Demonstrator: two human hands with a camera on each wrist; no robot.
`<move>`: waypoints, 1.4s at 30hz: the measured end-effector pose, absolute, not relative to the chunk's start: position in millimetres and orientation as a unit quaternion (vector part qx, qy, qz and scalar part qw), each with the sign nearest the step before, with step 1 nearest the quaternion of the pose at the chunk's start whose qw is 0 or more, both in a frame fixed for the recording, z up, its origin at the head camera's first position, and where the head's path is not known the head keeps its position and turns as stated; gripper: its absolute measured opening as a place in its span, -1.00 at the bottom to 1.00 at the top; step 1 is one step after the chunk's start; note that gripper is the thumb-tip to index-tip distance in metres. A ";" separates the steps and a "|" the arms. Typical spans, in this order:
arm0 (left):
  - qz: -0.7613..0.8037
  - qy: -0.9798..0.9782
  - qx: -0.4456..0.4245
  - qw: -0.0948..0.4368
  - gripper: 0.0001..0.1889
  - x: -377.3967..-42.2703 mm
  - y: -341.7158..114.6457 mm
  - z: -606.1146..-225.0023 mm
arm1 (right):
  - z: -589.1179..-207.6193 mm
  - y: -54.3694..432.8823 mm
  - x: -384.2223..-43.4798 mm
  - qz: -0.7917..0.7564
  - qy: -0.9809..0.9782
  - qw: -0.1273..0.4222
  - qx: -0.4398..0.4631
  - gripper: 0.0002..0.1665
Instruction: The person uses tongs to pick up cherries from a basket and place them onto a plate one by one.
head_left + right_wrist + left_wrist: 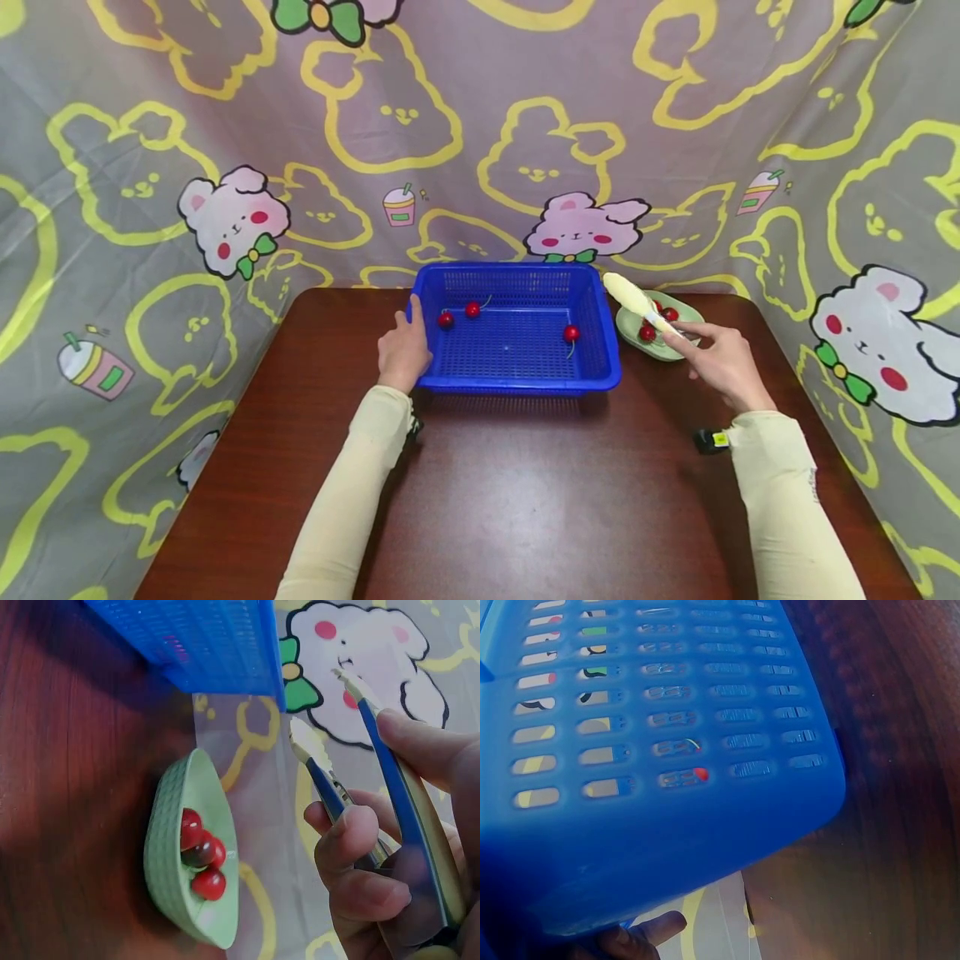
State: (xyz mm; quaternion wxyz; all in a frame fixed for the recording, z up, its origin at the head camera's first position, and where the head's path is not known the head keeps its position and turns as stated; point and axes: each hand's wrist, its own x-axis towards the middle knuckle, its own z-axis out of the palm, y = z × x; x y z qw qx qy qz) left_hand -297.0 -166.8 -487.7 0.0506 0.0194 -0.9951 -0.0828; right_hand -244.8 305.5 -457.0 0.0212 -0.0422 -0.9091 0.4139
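My left hand (402, 354) holds the left rim of a blue plastic basket (517, 384), index finger extended along it. In the left wrist view, fingertips (664, 928) show past the basket's edge. Three red cherries lie inside: two cherries (472, 310) at the left and one cherry (572, 333) at the right. My right hand (723, 362) grips a pair of tongs (409, 799) with cream tips and blue-and-yellow arms. The tips stand apart with nothing between them, above and beside a pale green bowl (161, 859) in the right wrist view. Several cherries (208, 885) sit in that bowl.
The basket and bowl stand side by side near the back of a dark brown wooden table (525, 483). A cartoon-printed curtain (480, 125) encloses the back and both sides. Black wrist devices (708, 441) are worn at the sleeves.
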 end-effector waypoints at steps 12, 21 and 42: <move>-0.083 -0.995 0.023 0.047 0.13 -297.0 -168.3 -488.6 | -453.2 275.2 -245.0 0.393 -0.919 0.042 0.007 -0.24; -0.084 -0.995 0.024 0.042 0.13 -297.8 -168.6 -486.9 | -450.7 248.2 -257.2 0.370 -0.925 0.063 0.057 -0.36; -0.080 -0.995 0.025 0.054 0.12 -296.2 -165.9 -489.0 | -424.7 171.6 -280.5 0.265 -0.956 0.007 0.129 -0.34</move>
